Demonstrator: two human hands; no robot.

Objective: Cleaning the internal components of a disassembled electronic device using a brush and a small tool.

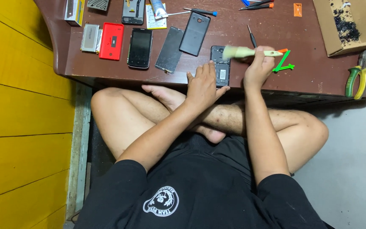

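With the left hand (201, 85) pressed flat, fingers together, on the opened black phone body (221, 65) at the brown table's (276, 29) near edge, the right hand (258, 68), fingers clamped on the pale-bristled brush (250, 52), should sweep lightly outward.

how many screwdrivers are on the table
4 in view: a blue-handled one at top centre, two at the top edge, blue and orange, and a dark one above the right hand. More may lie out of frame.

Black short-sleeved T-shirt, white round emblem
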